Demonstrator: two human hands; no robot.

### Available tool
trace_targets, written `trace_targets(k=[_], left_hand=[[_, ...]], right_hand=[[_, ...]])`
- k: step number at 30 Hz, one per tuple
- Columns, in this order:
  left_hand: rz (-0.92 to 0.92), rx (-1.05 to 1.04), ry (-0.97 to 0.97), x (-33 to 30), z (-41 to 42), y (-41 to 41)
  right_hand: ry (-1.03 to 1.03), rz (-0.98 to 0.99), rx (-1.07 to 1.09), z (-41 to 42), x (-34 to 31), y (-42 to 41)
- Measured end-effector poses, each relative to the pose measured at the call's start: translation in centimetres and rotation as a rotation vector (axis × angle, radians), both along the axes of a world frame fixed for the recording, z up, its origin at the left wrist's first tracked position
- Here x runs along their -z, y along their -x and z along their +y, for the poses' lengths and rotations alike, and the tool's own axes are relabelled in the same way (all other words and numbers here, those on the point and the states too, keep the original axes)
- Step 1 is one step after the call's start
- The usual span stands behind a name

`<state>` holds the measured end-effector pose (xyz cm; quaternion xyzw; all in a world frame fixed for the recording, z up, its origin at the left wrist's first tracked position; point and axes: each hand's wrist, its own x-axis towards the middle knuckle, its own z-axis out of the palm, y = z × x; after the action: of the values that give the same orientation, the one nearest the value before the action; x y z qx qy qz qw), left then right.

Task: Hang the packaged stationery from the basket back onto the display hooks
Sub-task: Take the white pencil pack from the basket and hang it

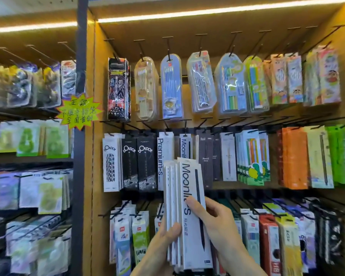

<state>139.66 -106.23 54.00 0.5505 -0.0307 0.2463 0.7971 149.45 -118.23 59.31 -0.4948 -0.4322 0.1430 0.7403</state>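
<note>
While both hands, left hand (163, 242) and right hand (217, 222), grip the pen packs (187, 212) tightly, loose ones may slip and miss the hook (185, 126).

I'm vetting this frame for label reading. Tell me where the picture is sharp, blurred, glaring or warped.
Head view: the white Moonlit-S packs, held by the left hand and right hand, read sharp; the left shelving bay is smeared with blur; the ceiling light strips blow out to glare; the blister packs carry reflections; the wide lens bends the shelf edges.
</note>
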Motion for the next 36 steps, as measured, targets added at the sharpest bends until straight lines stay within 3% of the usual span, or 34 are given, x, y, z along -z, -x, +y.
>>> trace_targets(k=[4,18,29,36], left_hand=[[-0.032,0.004,0.07,-1.3,1.5,-0.6],[-0.134,-0.252,-0.088,-4.5,6.0,-1.5],[-0.149,-0.273,-0.137,-4.9,8.0,-1.2],[-0.108,-0.33,-0.163,-5.1,8.4,-1.8]], right_hand=[[-0.065,-0.009,0.025,1.1,-1.5,-0.7],[-0.138,-0.013,0.017,5.9,-6.2,-4.4],[-0.064,-0.119,0.16,10.5,-9.4,-8.0],[-0.008,0.009,0.192,12.2,-9.2,-9.2]])
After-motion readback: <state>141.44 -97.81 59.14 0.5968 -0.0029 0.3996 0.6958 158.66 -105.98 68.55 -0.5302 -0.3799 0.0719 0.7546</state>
